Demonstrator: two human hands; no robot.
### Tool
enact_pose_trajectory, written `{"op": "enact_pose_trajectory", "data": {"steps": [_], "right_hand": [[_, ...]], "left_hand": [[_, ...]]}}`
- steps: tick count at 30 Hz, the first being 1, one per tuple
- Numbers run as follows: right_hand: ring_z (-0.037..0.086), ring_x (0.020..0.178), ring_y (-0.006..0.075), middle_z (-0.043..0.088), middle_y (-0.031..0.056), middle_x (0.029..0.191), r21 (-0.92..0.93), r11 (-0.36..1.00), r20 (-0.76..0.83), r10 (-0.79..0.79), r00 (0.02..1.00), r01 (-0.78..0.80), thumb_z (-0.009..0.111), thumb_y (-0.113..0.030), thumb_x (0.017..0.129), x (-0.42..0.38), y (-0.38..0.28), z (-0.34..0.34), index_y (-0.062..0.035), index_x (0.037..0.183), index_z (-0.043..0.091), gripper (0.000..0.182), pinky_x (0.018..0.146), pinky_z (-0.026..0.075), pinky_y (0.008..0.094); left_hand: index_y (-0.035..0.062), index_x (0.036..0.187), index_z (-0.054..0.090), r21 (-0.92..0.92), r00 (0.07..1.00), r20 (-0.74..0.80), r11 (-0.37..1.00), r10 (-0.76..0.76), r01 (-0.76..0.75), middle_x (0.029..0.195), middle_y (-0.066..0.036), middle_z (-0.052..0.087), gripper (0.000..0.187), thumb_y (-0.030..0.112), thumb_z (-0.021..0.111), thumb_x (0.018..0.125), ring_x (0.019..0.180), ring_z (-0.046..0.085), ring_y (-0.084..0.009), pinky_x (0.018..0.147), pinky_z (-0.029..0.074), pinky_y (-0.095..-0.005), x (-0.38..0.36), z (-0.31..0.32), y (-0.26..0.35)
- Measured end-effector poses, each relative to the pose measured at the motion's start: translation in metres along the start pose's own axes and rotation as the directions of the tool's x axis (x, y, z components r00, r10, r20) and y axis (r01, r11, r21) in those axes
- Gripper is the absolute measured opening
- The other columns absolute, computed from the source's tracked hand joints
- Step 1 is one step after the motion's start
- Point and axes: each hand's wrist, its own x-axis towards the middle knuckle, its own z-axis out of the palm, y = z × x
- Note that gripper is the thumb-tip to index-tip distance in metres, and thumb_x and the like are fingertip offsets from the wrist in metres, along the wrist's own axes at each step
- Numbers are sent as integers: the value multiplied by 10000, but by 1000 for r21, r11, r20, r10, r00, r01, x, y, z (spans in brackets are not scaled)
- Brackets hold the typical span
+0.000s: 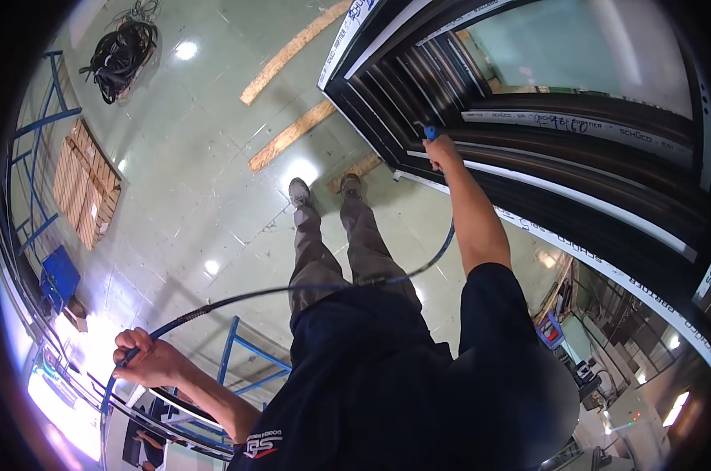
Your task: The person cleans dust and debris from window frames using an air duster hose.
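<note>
My right hand is wrapped round a blue air blow gun and reaches over the dark window frame profiles. The gun's thin nozzle points into the frame's inner corner. From the gun a dark blue air hose sags across in front of my legs. My left hand, at the lower left, is closed round this hose and holds it off to the side. White protective tape with printed lettering runs along the profiles.
Particle board strips lie on the floor by my feet. At the far left are a wooden pallet, a bundle of black cable or strips and blue metal racks. Another person's arm shows at the lower left.
</note>
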Motion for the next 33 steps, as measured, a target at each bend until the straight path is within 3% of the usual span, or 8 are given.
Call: {"op": "enact_pose_trajectory", "data": {"steps": [6, 10, 17, 20, 24, 30, 31, 33], "right_hand": [[586, 409, 223, 594, 120, 523, -42, 995, 47, 87, 995, -85, 597, -359, 950, 5, 31, 28, -9, 674, 594, 446, 383, 417, 363], [577, 401, 223, 602, 130, 537, 161, 984, 217, 35, 975, -71, 615, -377, 944, 6, 36, 24, -17, 678, 598, 448, 376, 425, 361], [583, 398, 242, 561, 113, 507, 377, 913, -180, 234, 956, -153, 648, -336, 917, 38, 63, 2, -25, 629, 565, 431, 364, 435, 376], [601, 425, 239, 581, 102, 540, 634, 773, -354, 314, 881, -21, 644, -346, 918, 39, 60, -63, -15, 641, 571, 437, 384, 447, 372], [671, 533, 239, 675, 150, 691, 702, 688, -352, 558, 752, -182, 616, -294, 919, 36, 54, -136, 22, 775, 673, 352, 480, 517, 371], [735, 815, 334, 733, 193, 905, 251, 961, -833, 277, 480, -118, 651, -227, 817, 52, 78, -223, -18, 953, 727, 261, 774, 580, 395], [737, 760, 324, 720, 211, 821, 326, 944, -709, 275, 650, -44, 619, -240, 852, 27, 72, -252, -3, 892, 721, 262, 730, 583, 401], [716, 660, 316, 705, 215, 769, 407, 909, -583, 333, 741, -88, 606, -243, 876, 17, 69, -290, 12, 848, 704, 275, 642, 569, 404]], "left_hand": [[69, 856, 573, -3, 996, 88, 1000, 9, -9, 740, -63, 424, 504, 531, 440, 1006, 561, 308, -137, 519, 258, -259, -14, -16, -11], [75, 857, 589, 40, 999, 48, 999, 8, -10, 735, -60, 426, 493, 517, 435, 1011, 570, 314, -140, 518, 256, -257, -21, -19, -13], [82, 833, 539, -57, 1000, 23, 998, -12, 13, 786, -68, 406, 479, 520, 438, 1000, 588, 309, -150, 557, 267, -271, -21, -17, -10], [79, 836, 552, -52, 996, 87, 998, 24, -20, 778, -55, 374, 468, 503, 446, 1004, 593, 313, -150, 558, 267, -271, -24, -8, -7], [75, 870, 583, -133, 990, 134, 990, 52, -34, 816, -69, 407, 455, 494, 462, 998, 608, 315, -153, 558, 274, -274, -17, -15, -14], [71, 840, 475, -120, 998, 12, 991, 55, -53, 787, -72, 365, 477, 521, 460, 997, 603, 314, -155, 543, 276, -271, -31, 25, 0], [70, 845, 475, -117, 999, 12, 992, 53, -51, 786, -71, 363, 475, 519, 464, 998, 602, 313, -153, 539, 276, -268, -32, 27, 4], [67, 854, 474, -116, 998, 4, 991, 71, -70, 790, -70, 369, 471, 513, 460, 1004, 598, 311, -150, 532, 278, -263, -36, 26, 3]]}}
